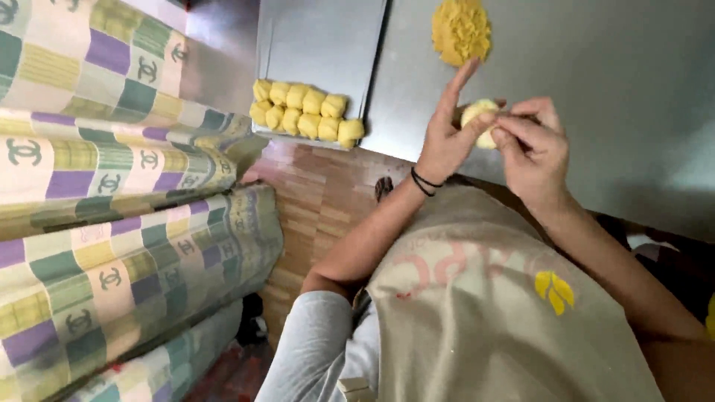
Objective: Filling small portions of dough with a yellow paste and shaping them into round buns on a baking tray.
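Note:
Both hands hold one small pale yellow dough ball (477, 113) above a grey metal table (625, 89). My left hand (447, 138), with a black band on the wrist, cups it from the left, index finger stretched up. My right hand (532, 149) pinches the ball from the right with its fingertips. A mound of yellow crumbly filling (462, 30) lies on the table just beyond the hands.
A metal tray (320, 45) at the left of the table carries two rows of several shaped yellow dough pieces (305, 112) along its near edge. Patterned checked cushions (112, 186) are stacked at the left. I wear a beige apron (477, 313). Wooden floor (313, 201) shows below.

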